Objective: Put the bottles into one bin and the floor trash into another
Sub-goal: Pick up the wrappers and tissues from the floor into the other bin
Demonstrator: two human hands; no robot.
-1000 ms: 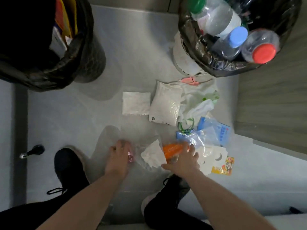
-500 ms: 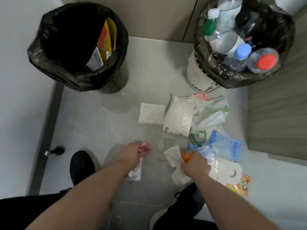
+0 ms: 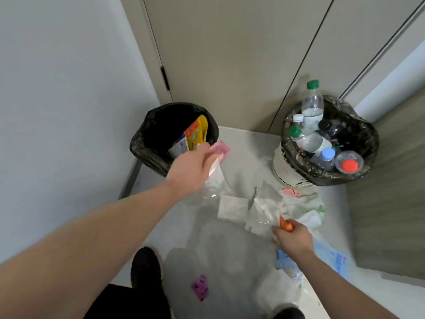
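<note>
My left hand (image 3: 190, 171) is raised beside the left bin (image 3: 147, 155), gripping a pink packet with a clear plastic wrapper (image 3: 217, 178) hanging from it. That black-lined bin holds yellow and orange wrappers (image 3: 195, 134). My right hand (image 3: 293, 238) is lower, closed on an orange piece and a crumpled clear bag with white tissue (image 3: 262, 212). The right bin (image 3: 299, 166) is full of plastic bottles (image 3: 312, 109) with green, blue and red caps. Floor trash lies between the bins: a white packet (image 3: 232, 207), white and green wrappers (image 3: 305, 206), a blue bag (image 3: 333, 259).
A small purple wrapper (image 3: 200, 287) lies on the grey floor near my black shoe (image 3: 146, 265). A white wall runs along the left, beige doors stand behind the bins, and a wood-grain panel (image 3: 391, 203) closes the right side.
Both hands lifted from the floor. My left hand rose with the pink packet and clear wrapper toward the left bin; my right hand picked up the orange piece and tissue bag. The camera tilted up.
</note>
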